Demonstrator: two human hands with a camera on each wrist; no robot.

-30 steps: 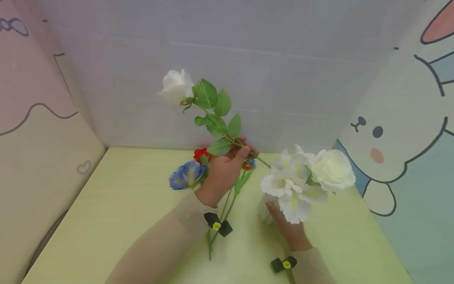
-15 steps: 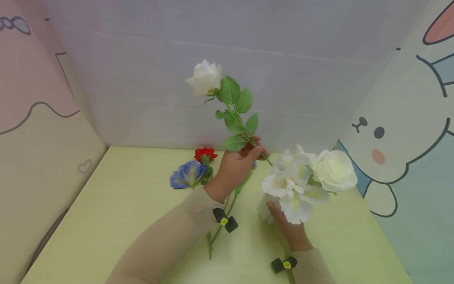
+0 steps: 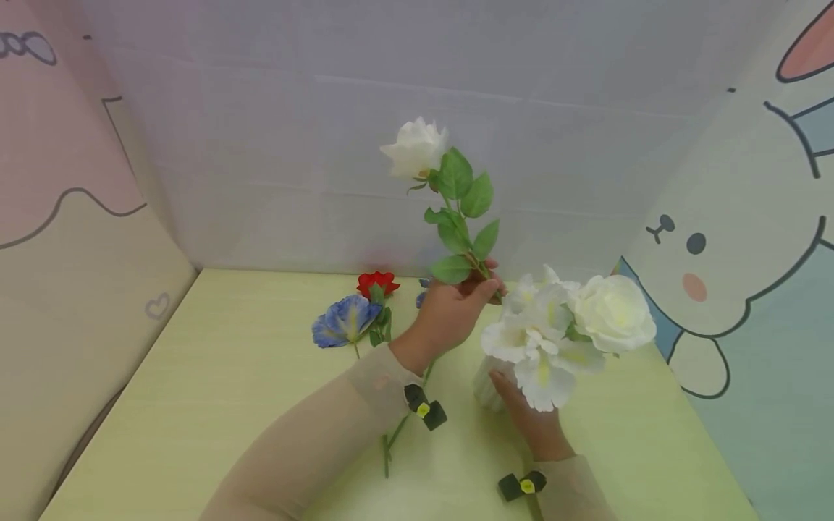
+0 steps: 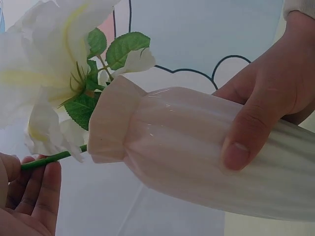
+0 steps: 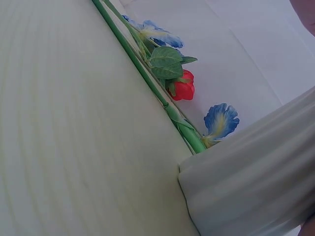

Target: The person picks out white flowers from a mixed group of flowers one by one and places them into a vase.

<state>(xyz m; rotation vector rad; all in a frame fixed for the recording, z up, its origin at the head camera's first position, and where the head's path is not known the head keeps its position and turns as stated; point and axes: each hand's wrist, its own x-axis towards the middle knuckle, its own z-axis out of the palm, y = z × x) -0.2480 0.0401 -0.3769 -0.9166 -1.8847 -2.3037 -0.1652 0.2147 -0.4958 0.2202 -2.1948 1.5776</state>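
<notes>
In the head view my left hand (image 3: 459, 307) pinches the green stem of a white rose (image 3: 415, 150), just below its leaves; the bloom leans up and to the left. The left wrist view shows that stem (image 4: 54, 158) reaching the mouth of a white ribbed vase (image 4: 182, 142); its tip is hidden at the rim. My right hand (image 4: 266, 93) grips the vase around its body, thumb on the near side. A white iris (image 3: 537, 340) and another white rose (image 3: 612, 313) stand out of the vase, covering most of it in the head view.
Left of the vase, a blue iris (image 3: 345, 320) and a red flower (image 3: 376, 284) lie on the pale yellow table (image 3: 247, 376). Loose green stems (image 3: 386, 456) stretch toward the front, partly under my left arm. A pale wall (image 3: 260, 145) closes off the back.
My left hand has carried the white rose to the right, toward the vase, and its stem now stands more upright. The right hand and the vase have stayed in place.
</notes>
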